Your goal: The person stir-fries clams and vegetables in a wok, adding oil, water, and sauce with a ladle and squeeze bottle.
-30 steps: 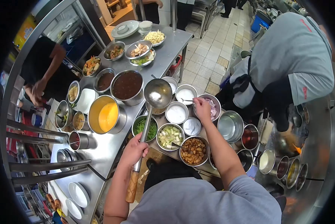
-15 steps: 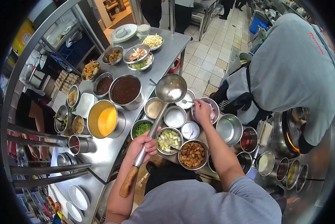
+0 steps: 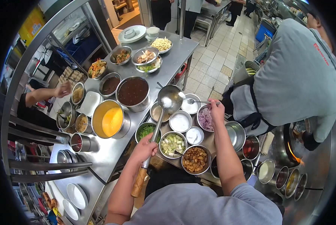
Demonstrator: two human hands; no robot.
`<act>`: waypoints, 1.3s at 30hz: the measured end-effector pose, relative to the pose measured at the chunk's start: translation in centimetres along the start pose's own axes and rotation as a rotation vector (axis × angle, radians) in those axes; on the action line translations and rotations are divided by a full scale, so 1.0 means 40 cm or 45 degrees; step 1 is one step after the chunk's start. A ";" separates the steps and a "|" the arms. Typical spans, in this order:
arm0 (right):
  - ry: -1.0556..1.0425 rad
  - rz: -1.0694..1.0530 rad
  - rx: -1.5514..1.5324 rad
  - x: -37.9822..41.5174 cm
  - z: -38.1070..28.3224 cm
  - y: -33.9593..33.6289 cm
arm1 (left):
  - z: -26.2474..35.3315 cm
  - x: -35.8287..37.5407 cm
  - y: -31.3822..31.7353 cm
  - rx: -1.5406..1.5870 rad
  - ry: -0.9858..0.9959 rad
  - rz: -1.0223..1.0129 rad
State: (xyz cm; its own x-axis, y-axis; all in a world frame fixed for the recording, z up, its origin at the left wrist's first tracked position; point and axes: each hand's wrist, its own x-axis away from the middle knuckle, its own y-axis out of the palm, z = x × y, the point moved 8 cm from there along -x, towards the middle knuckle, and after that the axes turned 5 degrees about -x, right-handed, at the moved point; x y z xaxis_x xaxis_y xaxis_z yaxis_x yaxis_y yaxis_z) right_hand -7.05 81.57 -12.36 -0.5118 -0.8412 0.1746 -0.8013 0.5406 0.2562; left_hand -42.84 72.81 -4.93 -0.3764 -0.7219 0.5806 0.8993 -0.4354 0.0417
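Observation:
My left hand (image 3: 143,150) is closed round the metal shaft of a long ladle (image 3: 168,105), whose wooden handle end points back toward me. White powder lies in the ladle's bowl, with a little more near its right rim. My right hand (image 3: 217,111) pinches the handle of a metal spoon (image 3: 199,101). The spoon's tip is over a container of white powder (image 3: 190,108), right of the ladle. Sliced red onion (image 3: 205,119) fills the container below my right hand. Nearer me stand containers of chopped pale green vegetable (image 3: 172,144) and browned diced pieces (image 3: 195,159).
On the left steel table (image 3: 111,159) stand a pot of yellow liquid (image 3: 111,122), a pot of dark sauce (image 3: 133,92) and several bowls. A co-worker (image 3: 291,75) bends over a flaming wok (image 3: 288,144) at right. Another person's hand (image 3: 63,89) reaches in at far left.
The view has shifted slightly. My right hand has risen relative to the containers, uncovering more onion, and its spoon remains by the white powder. Another person's hand has appeared at far left.

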 end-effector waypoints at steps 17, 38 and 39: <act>-0.559 -0.473 0.943 0.193 0.068 0.325 | -0.245 0.564 -0.127 0.715 -0.209 0.118; 0.137 -0.288 0.150 0.187 0.084 0.259 | -0.199 0.330 -0.105 0.231 -0.119 0.172; 0.034 -0.279 0.232 0.182 0.070 0.254 | -0.200 0.322 -0.106 0.228 -0.115 0.170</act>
State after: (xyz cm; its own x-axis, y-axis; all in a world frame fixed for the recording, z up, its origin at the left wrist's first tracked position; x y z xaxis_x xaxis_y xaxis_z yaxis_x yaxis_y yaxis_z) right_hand -19.77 80.93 -11.13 -0.3138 -0.9360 0.1595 -0.9356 0.3334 0.1160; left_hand -53.30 61.06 -4.12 -0.2370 -0.7125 0.6604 0.9680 -0.2308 0.0985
